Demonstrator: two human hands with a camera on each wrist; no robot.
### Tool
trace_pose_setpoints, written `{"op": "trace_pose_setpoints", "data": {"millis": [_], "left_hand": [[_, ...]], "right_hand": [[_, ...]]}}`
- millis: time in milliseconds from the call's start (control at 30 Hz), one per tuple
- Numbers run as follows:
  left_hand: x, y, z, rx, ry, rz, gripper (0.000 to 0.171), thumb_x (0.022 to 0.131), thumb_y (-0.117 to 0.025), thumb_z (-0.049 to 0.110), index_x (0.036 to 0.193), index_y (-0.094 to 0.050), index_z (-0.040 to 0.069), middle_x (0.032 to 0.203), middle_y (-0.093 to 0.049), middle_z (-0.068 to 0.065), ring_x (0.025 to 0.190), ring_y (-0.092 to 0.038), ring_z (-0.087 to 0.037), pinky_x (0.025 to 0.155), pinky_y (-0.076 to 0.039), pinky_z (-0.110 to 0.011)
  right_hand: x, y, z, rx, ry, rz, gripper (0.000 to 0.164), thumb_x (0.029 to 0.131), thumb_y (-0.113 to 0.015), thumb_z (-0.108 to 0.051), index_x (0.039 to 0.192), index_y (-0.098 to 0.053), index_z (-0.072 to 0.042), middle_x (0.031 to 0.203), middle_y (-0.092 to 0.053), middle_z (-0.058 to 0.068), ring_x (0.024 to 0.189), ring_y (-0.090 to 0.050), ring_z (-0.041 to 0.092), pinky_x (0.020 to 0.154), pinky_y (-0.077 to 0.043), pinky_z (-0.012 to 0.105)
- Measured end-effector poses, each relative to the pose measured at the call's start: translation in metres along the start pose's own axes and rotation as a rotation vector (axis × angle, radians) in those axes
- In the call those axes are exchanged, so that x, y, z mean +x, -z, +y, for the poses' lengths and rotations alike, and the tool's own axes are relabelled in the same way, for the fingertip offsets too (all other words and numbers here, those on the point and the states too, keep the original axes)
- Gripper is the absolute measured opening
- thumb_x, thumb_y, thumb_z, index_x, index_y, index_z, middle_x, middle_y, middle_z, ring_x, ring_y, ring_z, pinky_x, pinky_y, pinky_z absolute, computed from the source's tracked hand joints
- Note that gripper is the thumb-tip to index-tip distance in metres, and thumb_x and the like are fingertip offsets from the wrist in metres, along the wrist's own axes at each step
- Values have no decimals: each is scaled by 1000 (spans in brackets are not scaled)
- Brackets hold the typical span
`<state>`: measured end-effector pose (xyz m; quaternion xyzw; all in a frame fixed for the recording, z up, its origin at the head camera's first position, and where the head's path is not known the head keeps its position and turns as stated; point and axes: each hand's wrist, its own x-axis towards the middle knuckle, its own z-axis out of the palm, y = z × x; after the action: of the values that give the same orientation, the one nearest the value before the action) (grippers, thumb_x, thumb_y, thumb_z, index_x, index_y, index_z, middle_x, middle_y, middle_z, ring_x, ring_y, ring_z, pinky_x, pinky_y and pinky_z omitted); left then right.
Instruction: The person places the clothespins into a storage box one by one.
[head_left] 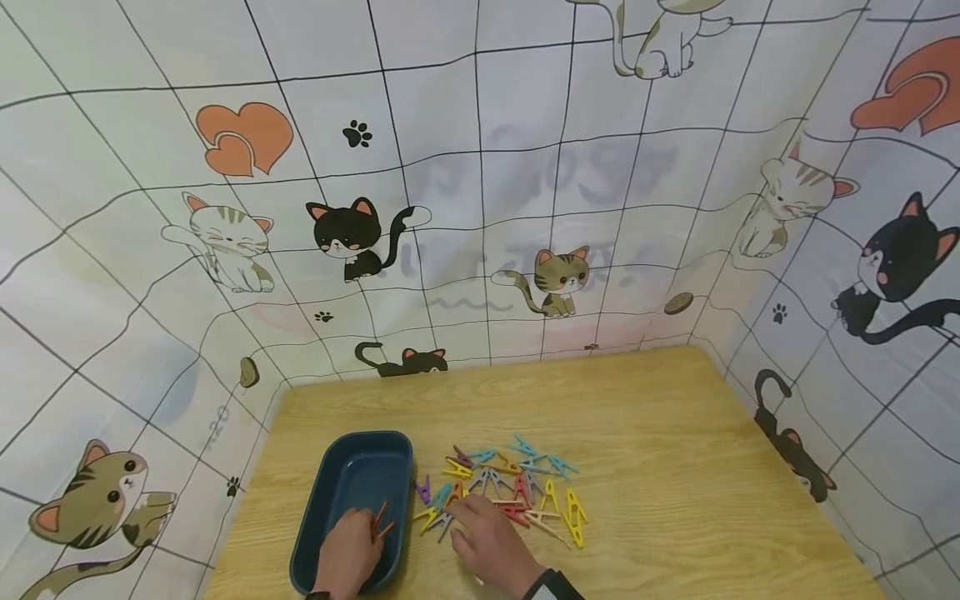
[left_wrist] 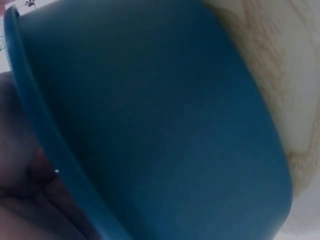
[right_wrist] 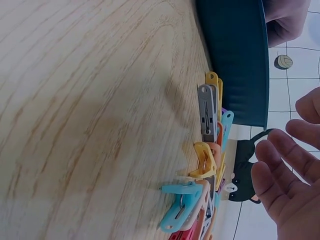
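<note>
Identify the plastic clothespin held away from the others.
The orange plastic clothespin in the left hand, seen against the blue rectangular tray; the other visible clothespins lie on the wooden table.

Evenly lit head view; dim, soft-focus tub (left_wrist: 165, 115) in left wrist view; soft shadows across right-wrist tabletop (right_wrist: 110, 125).

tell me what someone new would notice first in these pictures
Probably the colourful clothespins scattered on the wooden table, with the right hand at their near side. Left of them, the left hand holds an orange clothespin at a dark blue tray. Cartoon cats decorate the white sheeting behind.
</note>
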<state>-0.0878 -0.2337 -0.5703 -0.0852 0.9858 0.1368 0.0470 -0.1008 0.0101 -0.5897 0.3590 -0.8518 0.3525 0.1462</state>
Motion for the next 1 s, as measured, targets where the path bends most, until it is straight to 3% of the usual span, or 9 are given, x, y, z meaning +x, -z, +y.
{"op": "trace_pose_setpoints", "data": {"millis": [267,400,567,700,800,1000], "left_hand": [[3,-4,-1,5,7,-2,21,79,-80,10,72,-61,9,71,-50,-4,62,-52,-19,59,-48,-41],[4,0,1,-8,-31,47,16,83,-78,14,85,-68,2,78,-55,-8,69,-58,-23,64,-52,-45],[-3,14,21,-76,-118,147,29,89,-75,14,111,-70,-5,97,-63,-16,87,-65,-34,73,-56,-52],[-11,21,45,-96,-176,204,32,91,-74,15,117,-70,-3,106,-64,-16,95,-64,-33,77,-56,-51],[-16,19,61,-98,-227,247,32,90,-74,15,119,-71,-1,108,-64,-13,98,-64,-30,80,-56,-49],[-23,7,77,-90,-420,385,33,85,-81,12,115,-71,0,106,-64,-13,88,-63,-27,66,-53,-40]], "right_hand": [[-2,0,4,23,-5,-8,28,92,-68,-5,119,-70,-8,104,-66,3,94,-61,13,79,-53,27],[-3,2,6,10,-16,-15,28,92,-68,-5,120,-71,-8,102,-64,1,92,-59,12,77,-52,25],[-5,10,8,11,-46,-2,28,92,-68,-5,119,-72,-7,103,-66,3,93,-60,13,78,-53,26],[-9,18,12,-13,-88,51,26,91,-70,-6,117,-73,-8,108,-68,1,99,-64,15,84,-56,31],[-13,24,16,-27,-117,99,27,89,-72,-5,116,-73,-9,109,-68,0,100,-66,14,84,-57,33],[-21,38,26,21,-201,137,27,88,-73,1,114,-75,-9,102,-66,0,86,-57,4,70,-52,22]]}}
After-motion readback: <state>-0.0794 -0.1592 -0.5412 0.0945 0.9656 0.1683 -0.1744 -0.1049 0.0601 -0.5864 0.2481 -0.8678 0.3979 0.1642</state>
